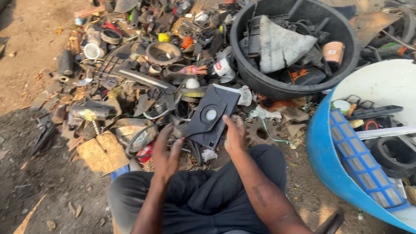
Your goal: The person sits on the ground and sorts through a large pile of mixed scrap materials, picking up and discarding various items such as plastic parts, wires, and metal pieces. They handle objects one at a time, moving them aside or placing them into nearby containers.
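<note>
Panel: we see a flat black plastic panel point(211, 117), rectangular, with a round pale disc at its centre, tilted over the scrap pile point(130, 78).
Right hand point(235, 135): grips its 5 o'clock edge.
Left hand point(167, 151): fingers spread, just off its 8 o'clock corner.
Tub point(277, 89): black, at 1 o'clock.

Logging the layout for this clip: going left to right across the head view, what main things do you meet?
Flat tan cardboard scrap → left hand → black rectangular plastic panel with a round centre → right hand → big round black plastic tub of scrap → blue plastic drum with white inside.
</note>
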